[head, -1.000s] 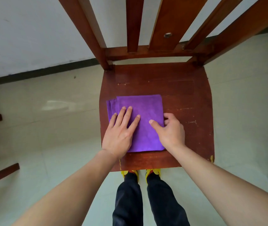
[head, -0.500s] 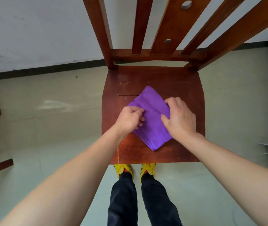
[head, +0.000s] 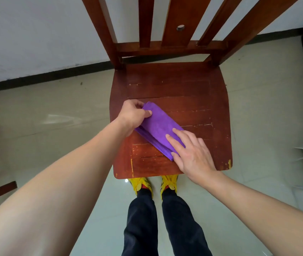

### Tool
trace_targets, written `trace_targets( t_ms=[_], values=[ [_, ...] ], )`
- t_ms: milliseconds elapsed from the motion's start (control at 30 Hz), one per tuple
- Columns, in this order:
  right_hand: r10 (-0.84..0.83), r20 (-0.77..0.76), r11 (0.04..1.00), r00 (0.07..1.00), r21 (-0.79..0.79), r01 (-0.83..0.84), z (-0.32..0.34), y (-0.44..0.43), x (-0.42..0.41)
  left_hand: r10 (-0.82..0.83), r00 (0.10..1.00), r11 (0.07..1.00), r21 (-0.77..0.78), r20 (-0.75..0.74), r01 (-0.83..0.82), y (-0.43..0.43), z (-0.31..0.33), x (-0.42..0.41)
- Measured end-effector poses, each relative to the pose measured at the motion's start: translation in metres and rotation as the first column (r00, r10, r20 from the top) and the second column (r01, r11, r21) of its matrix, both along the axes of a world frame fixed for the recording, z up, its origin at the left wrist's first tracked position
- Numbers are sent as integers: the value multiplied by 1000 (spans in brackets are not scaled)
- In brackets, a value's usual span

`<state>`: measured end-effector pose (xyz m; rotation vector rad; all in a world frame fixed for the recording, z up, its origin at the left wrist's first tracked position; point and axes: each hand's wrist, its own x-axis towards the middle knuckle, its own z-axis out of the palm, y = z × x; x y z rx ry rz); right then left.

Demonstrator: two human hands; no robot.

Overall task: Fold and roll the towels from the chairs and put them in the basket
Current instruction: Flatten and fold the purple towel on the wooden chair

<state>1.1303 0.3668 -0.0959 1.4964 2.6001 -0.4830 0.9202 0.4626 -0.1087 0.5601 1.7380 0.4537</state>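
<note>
Towel (head: 158, 127), purple and folded into a narrow strip, lies diagonally across the middle of the frame on the seat of a dark red wooden chair (head: 184, 85), running from upper left to lower right. Left hand (head: 133, 114) sits at the strip's upper-left end, fingers curled and thumb pressed on top, pinching that end of the cloth. Right hand (head: 193, 154) lies flat over the lower-right end, fingers spread and extended, pressing the fabric down on the seat without gripping it. Layered edges of the fold show along the strip's lower-left side. Both bare forearms reach in from the bottom corners. At lower centre, below the seat's front edge, dark trousers (head: 158, 224) and yellow shoes (head: 140, 183) stand on a pale glossy floor (head: 54, 108). Slats of the chair back rise toward the top of the frame against a white wall (head: 36, 34).
</note>
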Motion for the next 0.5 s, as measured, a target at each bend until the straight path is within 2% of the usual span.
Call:
trace_targets(
  t_ms=[67,100,133,167,233,267,333,433,500],
  values=[
    [63,52,998,997,8,-63,-5,-8,8,-179,959,961,169,-217,218,-7,0,-6],
    [101,88,995,991,-5,-101,-8,-15,10,-282,892,901,222,-353,373,-11,0,-9],
    [134,128,991,983,-36,-130,-10,-22,10,-380,778,808,229,-500,542,-15,0,-10],
    [151,156,987,976,-71,-141,-12,-29,9,-452,619,687,191,-642,701,-19,1,-11],
    [130,164,987,978,-112,-112,-13,-36,5,-486,291,418,73,-824,905,-23,0,-9],
    [102,143,990,984,-116,-86,-13,-36,3,-493,178,301,25,-851,953,-25,0,-8],
    [13,23,993,1000,-118,-10,-14,-32,2,-546,40,147,-49,-837,988,-26,0,-6],
    [-199,-268,976,943,-137,167,-13,-19,9,-628,-44,106,-141,-777,984,-28,1,-6],
    [-293,-296,955,909,-127,267,-12,-8,10,-651,-66,107,-177,-756,978,-27,0,-4]
  ],
)
